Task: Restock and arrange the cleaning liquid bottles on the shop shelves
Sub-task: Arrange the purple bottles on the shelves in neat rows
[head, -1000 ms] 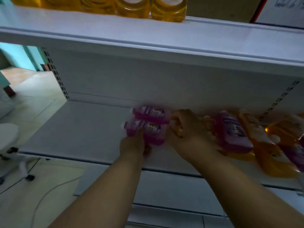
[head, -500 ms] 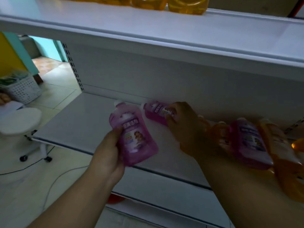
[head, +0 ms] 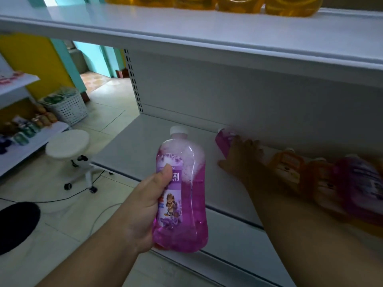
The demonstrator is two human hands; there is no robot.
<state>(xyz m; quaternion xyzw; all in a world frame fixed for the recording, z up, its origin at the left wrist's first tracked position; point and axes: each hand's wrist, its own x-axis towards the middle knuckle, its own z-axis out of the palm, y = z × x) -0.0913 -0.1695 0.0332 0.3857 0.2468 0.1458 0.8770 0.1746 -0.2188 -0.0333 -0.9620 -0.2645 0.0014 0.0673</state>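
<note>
My left hand (head: 145,206) grips a purple cleaning liquid bottle (head: 182,195) with a white cap. It holds the bottle upright in front of the middle shelf (head: 132,150). Further back on that shelf a second purple bottle (head: 222,140) lies on its side against the back panel. My right hand (head: 242,158) lies over it, fingers bent across its body and thumb on the near side. To the right, orange bottles (head: 288,168) and another purple bottle (head: 360,183) lie on the shelf, blurred.
Yellow bottles (head: 240,5) stand in a row on the top shelf (head: 186,32). On the floor at left are a white wheeled stool (head: 67,143), a white basket (head: 68,106), a cable and a low shelf of goods (head: 22,131).
My left hand has lifted one purple bottle off the shelf and drawn it toward me, turning it upright. My right hand stays on the other purple bottle at the back.
</note>
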